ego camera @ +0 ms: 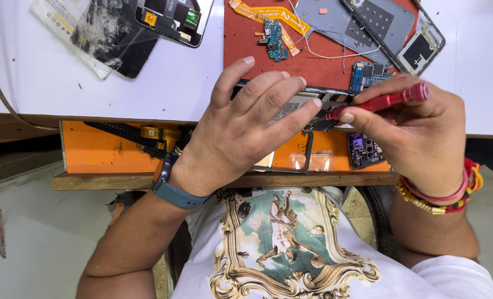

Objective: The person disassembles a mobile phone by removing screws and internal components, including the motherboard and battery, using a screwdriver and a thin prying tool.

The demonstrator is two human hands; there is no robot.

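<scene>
The left hand [241,127] lies flat over an opened phone [307,108], its fingers [290,113] spread and pressing the phone down at the near edge of the white tabletop [91,83]. The right hand [418,133] has its fingers [362,119] pinched around a red screwdriver [387,101], whose tip meets the phone's inside just past the left fingertips.

Beyond the left fingers lies a red mat [318,61] with a small blue circuit board [275,41] and an orange ribbon cable [271,14] on it. Past the right fingers sit another blue circuit board [365,73] and a grey phone back panel [379,22], with thin white wires [335,52] crossing the mat between them.

Far to the left of the left hand lies a clear plastic package [86,27], flat and rectangular, with a white and yellow printed label at its corner and a dark panel inside. Beside it rests a black phone frame [171,19] with a small green part.

Under the hands an orange drawer [102,147] stands open, holding a dark camera module piece [362,149] below the right fingers and a black strap [124,133].
</scene>
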